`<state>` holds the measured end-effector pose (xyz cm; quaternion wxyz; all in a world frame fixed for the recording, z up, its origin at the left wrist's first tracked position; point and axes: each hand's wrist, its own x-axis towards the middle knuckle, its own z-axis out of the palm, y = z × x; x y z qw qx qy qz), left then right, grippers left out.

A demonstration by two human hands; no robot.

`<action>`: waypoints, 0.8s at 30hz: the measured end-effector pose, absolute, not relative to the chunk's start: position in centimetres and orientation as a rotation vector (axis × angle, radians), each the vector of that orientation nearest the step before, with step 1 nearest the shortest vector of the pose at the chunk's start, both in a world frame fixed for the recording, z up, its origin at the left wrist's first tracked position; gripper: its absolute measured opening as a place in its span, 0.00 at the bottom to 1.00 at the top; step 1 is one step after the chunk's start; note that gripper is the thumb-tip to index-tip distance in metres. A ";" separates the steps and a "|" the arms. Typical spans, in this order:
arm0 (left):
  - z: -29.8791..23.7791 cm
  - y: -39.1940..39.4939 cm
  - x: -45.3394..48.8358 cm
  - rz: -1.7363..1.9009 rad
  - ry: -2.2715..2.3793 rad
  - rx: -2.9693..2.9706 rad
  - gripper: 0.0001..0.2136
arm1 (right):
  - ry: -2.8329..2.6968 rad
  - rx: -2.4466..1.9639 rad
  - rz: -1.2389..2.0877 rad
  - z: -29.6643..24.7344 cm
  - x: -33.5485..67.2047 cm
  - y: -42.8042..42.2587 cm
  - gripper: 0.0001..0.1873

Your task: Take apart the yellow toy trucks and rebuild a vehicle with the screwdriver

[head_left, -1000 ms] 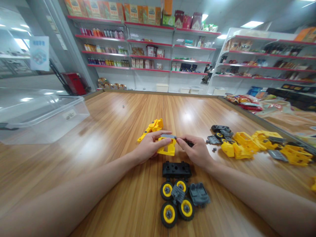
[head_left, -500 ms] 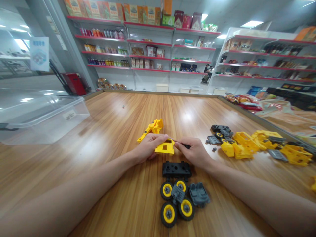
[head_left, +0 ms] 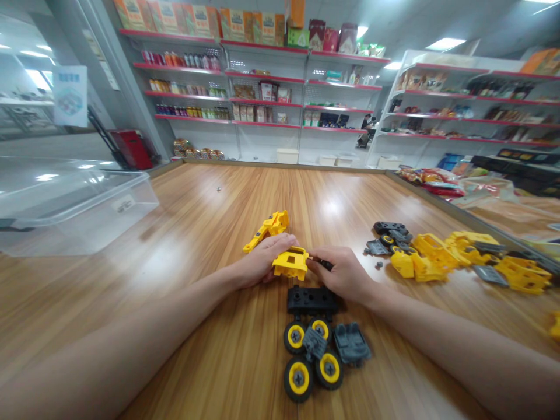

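My left hand is closed around a yellow toy vehicle body part with a square opening. In my right hand is a screwdriver with a dark handle, mostly covered by the fingers; its thin shaft points at the right side of the yellow part. Just behind my left hand lies a yellow toy digger arm. Below both hands are a black chassis, several black wheels with yellow rims, a small grey piece and a grey seat piece.
More yellow toy parts and a black chassis piece lie at the right. A clear plastic box stands at the left. A tiny metal piece lies farther back. Stocked shelves stand beyond the table.
The yellow part has tilted and shifted slightly down and left in my left hand. My right hand with the screwdriver has turned a little beside it.
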<state>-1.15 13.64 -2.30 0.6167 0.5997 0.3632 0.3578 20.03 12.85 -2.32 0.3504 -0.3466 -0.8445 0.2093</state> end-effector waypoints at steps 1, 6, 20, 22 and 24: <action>-2.3 13.7 -1.1 0.824 0.825 1.370 0.22 | -2.169 -0.915 0.557 -2.3 20.0 12.9 0.10; -2.6 13.8 -1.1 0.823 0.708 1.311 0.29 | -2.078 -1.018 0.701 -2.3 20.1 13.6 0.16; -3.2 14.1 -1.2 0.836 0.886 1.387 0.18 | -2.195 -1.080 0.643 -2.4 20.7 13.6 0.16; -3.1 14.1 -1.1 0.845 0.887 1.363 0.18 | -2.209 -1.070 0.562 -2.2 20.5 13.4 0.13; -3.1 14.1 -1.0 0.856 0.882 1.336 0.18 | -2.217 -1.061 0.494 -2.1 20.4 13.2 0.12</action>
